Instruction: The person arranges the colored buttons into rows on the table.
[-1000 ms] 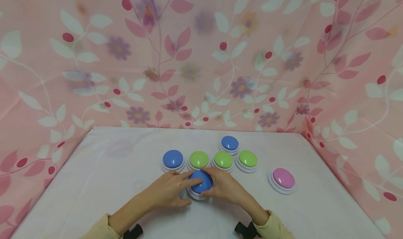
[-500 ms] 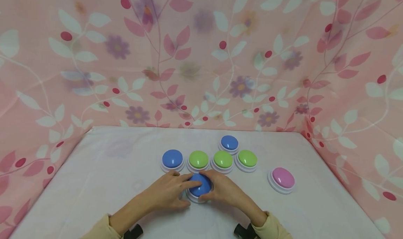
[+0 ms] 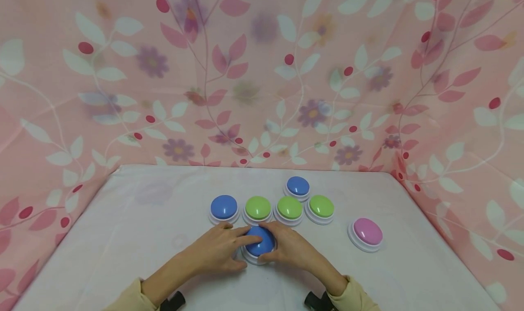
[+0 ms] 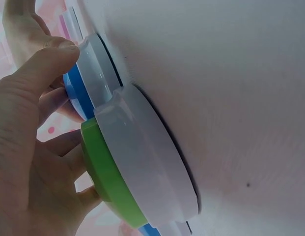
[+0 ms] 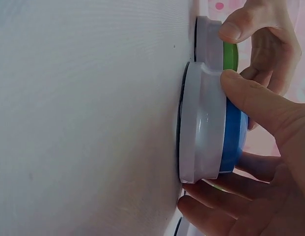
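The right hand [image 3: 292, 245] is pinching a blue button [image 3: 259, 247], its thumb sitting at the near edge and its fingers reaching round the far side. That button is lying dome up on the white-covered bench [image 3: 143, 211], near the front middle. The left hand [image 3: 217, 249] is holding its fingers spread over a green button [image 4: 113, 177], thumb standing apart on the near side; one finger is stretching across the blue dome, and whether it is pressing I cannot tell. Counting from the pinched blue button, with twelve pointing away from the person, this green button is lying at nine o'clock, just beside it and mostly hidden by the left hand in the head view. A second blue button [image 3: 224, 207] is resting between ten and eleven, a second green button [image 3: 258, 208] at twelve, a third green button [image 3: 289, 208] between one and two, and a fourth green button [image 3: 321, 206] at two. A third blue button [image 3: 298, 186] is sitting farther out at one o'clock, while a pink button [image 3: 367, 232] is lying well apart at three. Behind the bench, a pink flowered curtain [image 3: 262, 97] is hanging.
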Tool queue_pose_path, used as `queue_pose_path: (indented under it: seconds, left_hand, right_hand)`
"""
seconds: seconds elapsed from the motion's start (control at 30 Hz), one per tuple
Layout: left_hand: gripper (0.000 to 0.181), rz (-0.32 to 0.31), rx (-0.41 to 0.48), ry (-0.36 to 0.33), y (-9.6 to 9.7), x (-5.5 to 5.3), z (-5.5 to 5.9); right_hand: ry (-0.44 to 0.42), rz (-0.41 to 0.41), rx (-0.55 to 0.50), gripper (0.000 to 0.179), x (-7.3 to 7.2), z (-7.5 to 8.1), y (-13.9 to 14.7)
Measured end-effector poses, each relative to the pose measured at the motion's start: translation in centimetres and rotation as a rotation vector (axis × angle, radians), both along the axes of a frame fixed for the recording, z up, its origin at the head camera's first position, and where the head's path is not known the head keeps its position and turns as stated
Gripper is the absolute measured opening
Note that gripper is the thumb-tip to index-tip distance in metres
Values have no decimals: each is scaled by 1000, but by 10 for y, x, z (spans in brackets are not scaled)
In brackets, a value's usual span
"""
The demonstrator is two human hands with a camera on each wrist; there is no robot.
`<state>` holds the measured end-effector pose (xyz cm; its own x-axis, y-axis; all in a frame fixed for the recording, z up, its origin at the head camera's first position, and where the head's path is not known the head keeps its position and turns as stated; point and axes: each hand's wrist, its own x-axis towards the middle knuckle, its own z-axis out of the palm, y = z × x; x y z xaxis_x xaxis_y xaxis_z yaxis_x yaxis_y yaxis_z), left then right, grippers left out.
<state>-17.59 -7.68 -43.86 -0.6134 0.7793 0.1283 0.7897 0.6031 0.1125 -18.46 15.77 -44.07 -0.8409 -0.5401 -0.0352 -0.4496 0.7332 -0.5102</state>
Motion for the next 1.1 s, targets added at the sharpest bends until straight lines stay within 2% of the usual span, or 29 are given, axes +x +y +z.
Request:
queue_pose_path:
  seconds: [0.23,0.43,0.77,1.0,1.1]
  left_hand:
    - [63,-4,-6,-9,0,0,1]
    - [63,-19,8,29,0,-2,4]
    - [61,-12,14,22,0,-4,11]
    - [63,-17,46,-3,3,-9,23]
    - [65,-8,54,-22,6,-13,30]
  right_hand:
    - [7,-1,1,82,1,-1,1]
    - [3,5,-24,83,0,-1,3]
    - [-4,-3,-60,82,-2,8,10]
    - [-41,-52,-93,81,-4,21,15]
    - [-27,-68,-106,82,-6,28,18]
